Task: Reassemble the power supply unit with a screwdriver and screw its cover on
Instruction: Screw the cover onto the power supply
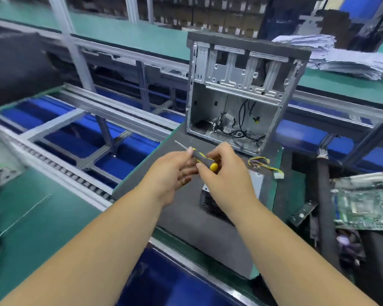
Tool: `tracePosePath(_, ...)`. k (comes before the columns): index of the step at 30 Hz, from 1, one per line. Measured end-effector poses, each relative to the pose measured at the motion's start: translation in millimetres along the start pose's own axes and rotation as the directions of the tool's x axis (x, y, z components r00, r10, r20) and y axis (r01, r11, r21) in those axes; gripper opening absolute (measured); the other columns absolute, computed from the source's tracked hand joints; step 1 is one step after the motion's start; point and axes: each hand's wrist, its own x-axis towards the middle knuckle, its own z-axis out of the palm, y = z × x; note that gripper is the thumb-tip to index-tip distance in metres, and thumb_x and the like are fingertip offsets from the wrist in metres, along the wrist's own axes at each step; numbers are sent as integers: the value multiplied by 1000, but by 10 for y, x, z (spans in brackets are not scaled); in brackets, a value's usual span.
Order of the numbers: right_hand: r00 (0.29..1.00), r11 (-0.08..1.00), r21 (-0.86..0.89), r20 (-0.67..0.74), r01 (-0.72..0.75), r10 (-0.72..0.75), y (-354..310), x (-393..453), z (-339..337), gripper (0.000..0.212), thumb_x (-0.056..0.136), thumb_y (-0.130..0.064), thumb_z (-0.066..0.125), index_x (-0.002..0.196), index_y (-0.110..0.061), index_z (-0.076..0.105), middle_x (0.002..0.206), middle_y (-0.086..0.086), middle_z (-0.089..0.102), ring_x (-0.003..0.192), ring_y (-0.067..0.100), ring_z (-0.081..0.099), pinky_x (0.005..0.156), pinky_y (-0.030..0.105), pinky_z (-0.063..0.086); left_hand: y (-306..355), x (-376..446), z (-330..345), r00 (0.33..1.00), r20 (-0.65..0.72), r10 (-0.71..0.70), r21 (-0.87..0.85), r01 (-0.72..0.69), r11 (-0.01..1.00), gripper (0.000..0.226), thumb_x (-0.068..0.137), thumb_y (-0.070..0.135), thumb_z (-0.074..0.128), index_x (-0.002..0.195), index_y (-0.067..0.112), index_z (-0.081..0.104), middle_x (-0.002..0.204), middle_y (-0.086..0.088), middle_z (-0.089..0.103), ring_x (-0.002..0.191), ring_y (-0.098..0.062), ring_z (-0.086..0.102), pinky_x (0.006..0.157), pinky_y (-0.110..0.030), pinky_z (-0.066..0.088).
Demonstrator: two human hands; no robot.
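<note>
A screwdriver (202,157) with a black and yellow handle is held in the air between both hands, its thin shaft pointing up and left. My left hand (173,175) grips the front of the handle with thumb and fingers. My right hand (226,175) pinches the handle near its yellow end. Below my right hand lies the grey power supply unit (255,184) on a dark foam mat (186,217), mostly hidden by the hand and wrist. Its bundle of yellow and coloured wires (264,165) trails to the right.
An open, empty computer case (241,91) stands upright at the mat's far end with loose black cables inside. A green motherboard (367,202) lies at the right. A roller conveyor (75,180) runs along the left. Stacked papers (349,60) lie at the back right.
</note>
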Motion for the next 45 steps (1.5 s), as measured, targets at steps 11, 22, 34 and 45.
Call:
tracePosePath(11,893,976,217,442,-23,-77,-516,-129,1304,32,79,-57,55,108,-46,45,111,-27,49,91,-7,51,70,20,43,-248,-412,-2016,842,-530,99,314,87,945,6,93,14,59,98,13,63,83,-7,67,68,-18,61,63,-26,45)
tracePosePath(22,905,990,63,417,-124,87,-728,86,2029,18,92,-34,60,107,-38,52,115,-21,52,87,-8,51,73,21,44,-1057,141,-3695,852,-524,-5,829,512,223,14,87,22,53,97,30,59,78,5,62,85,-24,62,64,-28,44)
tracePosePath(34,901,959,8,344,-284,264,-684,229,2461,13,92,-34,59,101,-41,55,102,-16,56,67,-12,53,56,16,39,-1289,332,-4146,892,-440,-100,891,448,78,8,87,16,47,94,19,49,99,-4,59,85,-26,56,61,-29,38)
tracePosePath(45,919,827,405,125,-390,373,-608,146,1725,22,83,-45,53,102,-42,66,115,-16,64,109,2,56,92,28,41,-870,275,-3138,928,300,218,888,-356,292,36,92,28,61,128,26,55,123,10,54,118,-12,48,101,-28,39)
